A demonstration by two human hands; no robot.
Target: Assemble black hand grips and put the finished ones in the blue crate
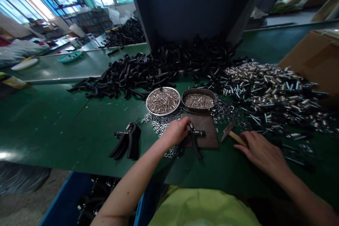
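My left hand (177, 132) is closed on a black hand grip (196, 144) with a metal spring at its top, held over a dark square plate (213, 134). To the right, my right hand (261, 148) has its fingers around the wooden handle of a hammer (234, 136), whose head points left and lies near the plate's right edge. Another black hand grip (129, 143) lies on the green table, left of my left forearm. Beyond the plate stand a round dish of small metal pins (163, 101) and an oval tin of small metal parts (198, 101).
Metal nuts (159, 124) are scattered around my left hand. Black handles (132, 72) are heaped behind, spilling from a large grey bin (190, 10). Springs and bolts (275, 91) pile up at right beside a cardboard box (315, 61). A blue crate (62, 201) stands below the table's front edge.
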